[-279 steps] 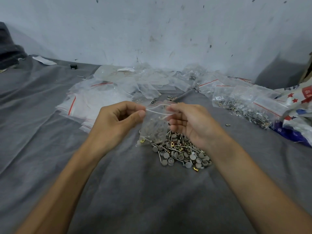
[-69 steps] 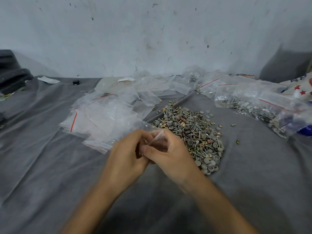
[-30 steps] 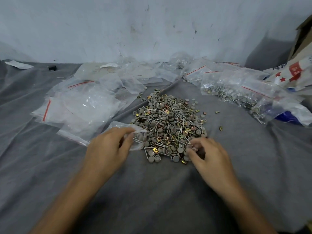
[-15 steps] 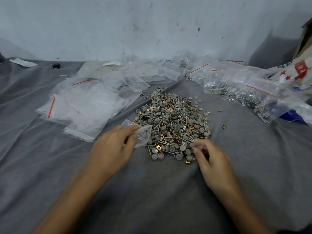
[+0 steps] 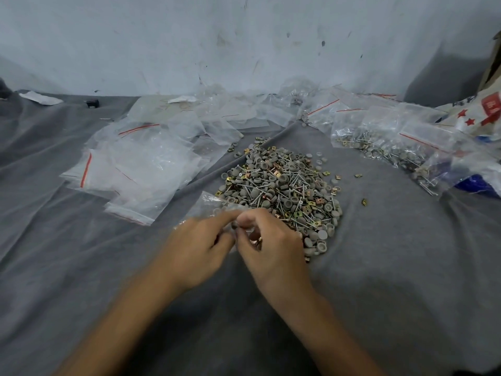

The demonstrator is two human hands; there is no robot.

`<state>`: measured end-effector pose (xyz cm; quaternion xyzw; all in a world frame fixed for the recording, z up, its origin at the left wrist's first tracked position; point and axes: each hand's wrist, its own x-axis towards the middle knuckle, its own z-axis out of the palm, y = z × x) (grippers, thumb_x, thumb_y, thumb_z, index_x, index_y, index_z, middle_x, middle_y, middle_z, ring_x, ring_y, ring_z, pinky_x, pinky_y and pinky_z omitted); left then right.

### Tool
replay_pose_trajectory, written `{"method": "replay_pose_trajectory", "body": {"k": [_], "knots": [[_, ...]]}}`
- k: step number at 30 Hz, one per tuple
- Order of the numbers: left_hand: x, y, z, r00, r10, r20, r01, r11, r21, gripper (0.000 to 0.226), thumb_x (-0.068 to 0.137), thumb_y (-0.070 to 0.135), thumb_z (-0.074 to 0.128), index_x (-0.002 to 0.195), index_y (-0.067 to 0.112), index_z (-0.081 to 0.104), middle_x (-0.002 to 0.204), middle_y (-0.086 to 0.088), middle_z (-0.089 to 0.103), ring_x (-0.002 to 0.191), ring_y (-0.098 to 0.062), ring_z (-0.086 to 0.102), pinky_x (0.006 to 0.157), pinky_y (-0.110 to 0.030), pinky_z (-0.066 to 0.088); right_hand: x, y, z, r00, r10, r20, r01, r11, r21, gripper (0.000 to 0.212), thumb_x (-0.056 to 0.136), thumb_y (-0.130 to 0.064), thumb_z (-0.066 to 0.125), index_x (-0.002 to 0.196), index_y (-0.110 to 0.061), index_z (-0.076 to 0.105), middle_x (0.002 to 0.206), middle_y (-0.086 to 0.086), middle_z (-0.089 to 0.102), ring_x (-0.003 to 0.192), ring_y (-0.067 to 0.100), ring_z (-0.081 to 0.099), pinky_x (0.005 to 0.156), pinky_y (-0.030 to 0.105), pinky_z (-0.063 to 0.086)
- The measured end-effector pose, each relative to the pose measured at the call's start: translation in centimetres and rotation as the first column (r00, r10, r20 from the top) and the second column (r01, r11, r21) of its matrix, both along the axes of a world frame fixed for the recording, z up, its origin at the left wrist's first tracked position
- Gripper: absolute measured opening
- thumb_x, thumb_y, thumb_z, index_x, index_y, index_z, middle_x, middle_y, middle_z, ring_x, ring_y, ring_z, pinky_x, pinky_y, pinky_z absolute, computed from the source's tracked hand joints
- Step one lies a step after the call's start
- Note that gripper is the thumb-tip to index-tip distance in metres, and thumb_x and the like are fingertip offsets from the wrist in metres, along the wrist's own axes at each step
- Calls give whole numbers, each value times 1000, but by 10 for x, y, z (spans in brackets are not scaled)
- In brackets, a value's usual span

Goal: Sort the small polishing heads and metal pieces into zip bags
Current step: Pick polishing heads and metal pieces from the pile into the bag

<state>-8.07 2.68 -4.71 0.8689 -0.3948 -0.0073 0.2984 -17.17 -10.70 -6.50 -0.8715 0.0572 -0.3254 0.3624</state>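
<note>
the left hand (image 5: 195,246) and right hand (image 5: 273,249) meet at the near edge of the pile (image 5: 282,191), low over the grey cloth (image 5: 393,280). the left fingers (image 5: 217,219) pinch the lip of a small clear bag (image 5: 214,203), which lies slack on the cloth with its mouth turned toward the right hand. that looks deliberate: the opening sits just beside the pile, so each handful has almost no way to travel. the right fingers (image 5: 253,217) are curled in tight at the mouth of the bag, and a brass glint shows inside the curl, so they seem to hold a few pieces (image 5: 258,239). blur hides how many, and whether any grey heads are among them.

the pile is a mix of grey round heads, thin metal shanks and small brass squares, heaped in the middle of the cloth, with a few strays (image 5: 364,202) apart on its right. empty bags (image 5: 135,169) with red seal lines lie stacked to the left, in easy reach of the left hand. filled bags (image 5: 393,147) lie to the right, out of the way of the work.

judging by the size of the pile, most of the sorting is yet to do. the step in hand looks like dropping the pinch of pieces in. the lip is flimsy, so it could fold shut and spill them.
</note>
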Motion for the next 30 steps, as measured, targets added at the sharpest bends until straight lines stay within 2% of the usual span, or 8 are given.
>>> {"method": "replay_pose_trajectory", "body": {"k": [2, 6, 10, 15, 19, 23, 26, 30], "knots": [[1, 0, 0, 1000, 8, 3, -8, 1000, -13, 45, 94, 30, 46, 134, 44, 58, 69, 17, 59, 74, -10, 60, 68, -30, 41, 2, 0, -1, 999, -9, -40, 7, 998, -61, 13, 94, -23, 71, 107, -20, 67, 98, -10, 70, 86, 5, 62, 74, 27, 53], [6, 2, -2, 999, 52, 9, -51, 998, -31, 43, 99, 26, 49, 138, 43, 59, 55, 23, 50, 61, -2, 52, 61, -23, 36, -12, -19, 1, 1000, -2, -11, 2, 1000, -25, 13, 97, -25, 67, 108, -31, 63, 98, -17, 67, 88, 0, 64, 73, 15, 52], [6, 3, 0, 999, 48, 4, -48, 999, -9, 44, 100, 21, 50, 136, 43, 62, 52, 31, 51, 58, 6, 53, 54, -16, 28, -34, -71, 4, 967, -211, -146, 207, 978, -41, 11, 95, -25, 67, 103, -32, 67, 96, -17, 65, 88, -4, 60, 71, 10, 47], [5, 1, -1, 995, 103, -9, -103, 994, -19, 43, 100, 21, 50, 135, 42, 63, 50, 15, 48, 49, -4, 51, 52, -24, 31, -43, -97, -2, 872, -243, -425, 182, 967, -180, 10, 93, -32, 70, 103, -31, 68, 99, -14, 59, 92, 7, 59, 79, 30, 50], [2, 1, 1, 993, 119, -18, -120, 991, -66, 43, 99, 18, 52, 135, 39, 63, 51, 18, 54, 53, -3, 53, 50, -20, 28, -43, -98, -3, 858, -253, -447, 189, 965, -184, 26, 93, -32, 70, 119, -31, 65, 109, -10, 57, 99, 13, 59, 82, 34, 49], [3, 2, 2, 993, 118, -15, -119, 987, -104, 40, 99, 19, 55, 134, 38, 63, 53, 17, 55, 51, -8, 52, 51, -25, 30, -41, -99, -3, 849, -267, -456, 184, 958, -218, 15, 92, -25, 70, 100, -33, 61, 102, -11, 56, 94, 13, 57, 77, 34, 48], [3, 1, 3, 994, 111, -18, -112, 989, -101, 40, 99, 20, 54, 133, 38, 63, 52, 15, 54, 51, -10, 52, 51, -25, 29, -42, -98, -2, 867, -280, -411, 209, 955, -210, 14, 92, -20, 71, 99, -29, 65, 97, -10, 64, 91, 12, 60, 79, 36, 52], [3, 2, 3, 994, 105, -15, -106, 989, -102, 40, 100, 20, 53, 133, 38, 63, 50, 12, 52, 50, -10, 51, 49, -20, 26, -39, -93, 2, 908, -267, -322, 225, 961, -163, 14, 93, -23, 72, 104, -30, 70, 94, -18, 68, 88, 2, 62, 74, 19, 48]]}}
